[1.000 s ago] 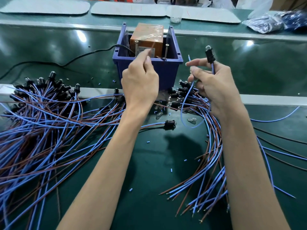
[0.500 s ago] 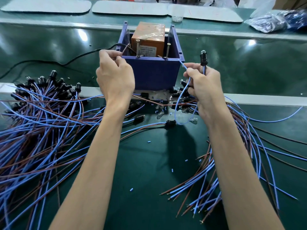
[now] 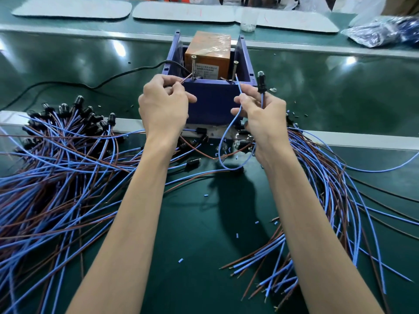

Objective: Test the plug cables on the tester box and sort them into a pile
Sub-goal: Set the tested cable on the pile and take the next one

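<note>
Head cam: brown wire (image 3: 186, 80) is pinched by the left hand (image 3: 164, 105) at the tester box (image 3: 213, 103), plug (image 3: 261, 83) is gripped by the right hand (image 3: 260, 112).

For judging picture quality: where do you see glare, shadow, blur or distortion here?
Head view: lamp glare spots on the green table beyond the tester box; a dark shadow below the right hand; the wide lens enlarges the forearms near the bottom; the bags at top right are blurred.

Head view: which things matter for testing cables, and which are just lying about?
Job: blue tester box, two screws, the cable held in left hand and right hand, both cable piles.
Lying about: grey mats, plastic bag, clear cup, wire offcuts.
</note>
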The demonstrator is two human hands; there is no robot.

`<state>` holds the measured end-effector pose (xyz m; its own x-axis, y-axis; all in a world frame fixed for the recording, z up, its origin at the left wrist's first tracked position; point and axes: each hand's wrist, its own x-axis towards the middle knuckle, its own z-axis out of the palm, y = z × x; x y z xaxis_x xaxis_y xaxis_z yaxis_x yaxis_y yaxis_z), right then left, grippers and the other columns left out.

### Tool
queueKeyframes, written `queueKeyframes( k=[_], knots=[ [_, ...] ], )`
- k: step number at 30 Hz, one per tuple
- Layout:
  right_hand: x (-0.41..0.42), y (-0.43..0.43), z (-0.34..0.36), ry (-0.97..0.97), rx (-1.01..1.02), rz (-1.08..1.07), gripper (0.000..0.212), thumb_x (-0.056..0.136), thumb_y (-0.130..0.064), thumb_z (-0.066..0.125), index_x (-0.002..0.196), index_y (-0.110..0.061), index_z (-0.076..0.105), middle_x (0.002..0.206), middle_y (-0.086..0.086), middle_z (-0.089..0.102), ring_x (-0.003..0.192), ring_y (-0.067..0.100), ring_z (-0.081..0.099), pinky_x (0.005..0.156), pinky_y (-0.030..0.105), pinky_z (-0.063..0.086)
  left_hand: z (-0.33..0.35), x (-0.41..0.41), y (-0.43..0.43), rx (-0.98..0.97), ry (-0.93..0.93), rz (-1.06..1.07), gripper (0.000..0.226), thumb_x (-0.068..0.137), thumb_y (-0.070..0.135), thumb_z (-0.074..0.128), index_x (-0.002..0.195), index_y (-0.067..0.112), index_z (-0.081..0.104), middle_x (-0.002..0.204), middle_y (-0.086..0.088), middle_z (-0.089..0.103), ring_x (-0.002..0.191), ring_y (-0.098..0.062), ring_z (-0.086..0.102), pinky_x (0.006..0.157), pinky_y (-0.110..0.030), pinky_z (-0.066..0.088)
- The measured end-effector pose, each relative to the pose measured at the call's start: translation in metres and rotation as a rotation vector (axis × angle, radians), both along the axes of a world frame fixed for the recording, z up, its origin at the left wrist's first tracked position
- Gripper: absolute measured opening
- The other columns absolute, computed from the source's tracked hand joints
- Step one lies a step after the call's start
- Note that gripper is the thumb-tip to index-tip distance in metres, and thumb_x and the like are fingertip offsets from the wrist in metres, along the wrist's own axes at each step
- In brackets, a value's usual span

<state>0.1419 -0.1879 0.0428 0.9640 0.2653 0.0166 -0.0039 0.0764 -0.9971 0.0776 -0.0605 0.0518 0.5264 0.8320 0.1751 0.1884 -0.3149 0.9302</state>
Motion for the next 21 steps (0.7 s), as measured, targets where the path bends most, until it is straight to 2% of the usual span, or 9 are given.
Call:
queueKeyframes(
  k=[2,5,8,11,21],
  knots=[
    [0.000,0.002,-0.001,-0.004,-0.030,0.007,0.020,0.096,-0.006,0.052,0.110,-0.014,0.064,0.081,-0.005,0.065,0.050,-0.005,0.059,0.051,0.007,0.041,-0.001,0.000,0.001,-0.011,-0.009,0.001,0.015,0.092,0.018,0.047,0.093,0.023,0.061,0.059,0.014,0.066,0.054,-0.008,0.051,0.081,-0.040,0.056],
    [0.001,0.003,-0.001,-0.015,-0.033,0.004,0.022,0.096,-0.005,0.052,0.111,-0.011,0.065,0.081,-0.004,0.065,0.047,-0.005,0.053,0.049,0.007,0.039,0.000,0.000,0.002,-0.025,-0.019,-0.001,0.015,0.092,0.017,0.047,0.092,0.024,0.061,0.057,0.014,0.066,0.048,-0.003,0.049,0.076,-0.034,0.056],
    [0.004,0.000,0.000,-0.023,-0.033,-0.003,0.023,0.095,-0.004,0.051,0.111,-0.009,0.067,0.079,-0.003,0.064,0.046,-0.004,0.050,0.047,0.007,0.036,0.000,0.000,0.003,-0.041,-0.021,-0.019,0.015,0.093,0.016,0.047,0.091,0.023,0.061,0.055,0.016,0.065,0.035,0.001,0.044,0.057,-0.022,0.049],
    [0.005,-0.003,0.001,-0.039,-0.043,0.011,0.023,0.095,-0.003,0.051,0.108,-0.011,0.067,0.079,-0.004,0.064,0.046,-0.004,0.049,0.046,0.007,0.036,0.000,-0.002,0.006,-0.045,-0.016,-0.050,0.015,0.095,0.016,0.047,0.092,0.022,0.060,0.056,0.016,0.065,0.033,0.001,0.044,0.048,-0.015,0.042],
    [0.009,-0.010,0.003,-0.062,-0.086,0.043,0.025,0.095,-0.004,0.050,0.106,-0.016,0.069,0.079,-0.005,0.065,0.049,-0.002,0.047,0.049,0.007,0.037,0.001,-0.004,0.012,-0.031,-0.005,-0.125,0.020,0.093,0.013,0.049,0.083,0.026,0.060,0.056,0.013,0.066,0.036,0.000,0.046,0.051,-0.020,0.045]
  ],
)
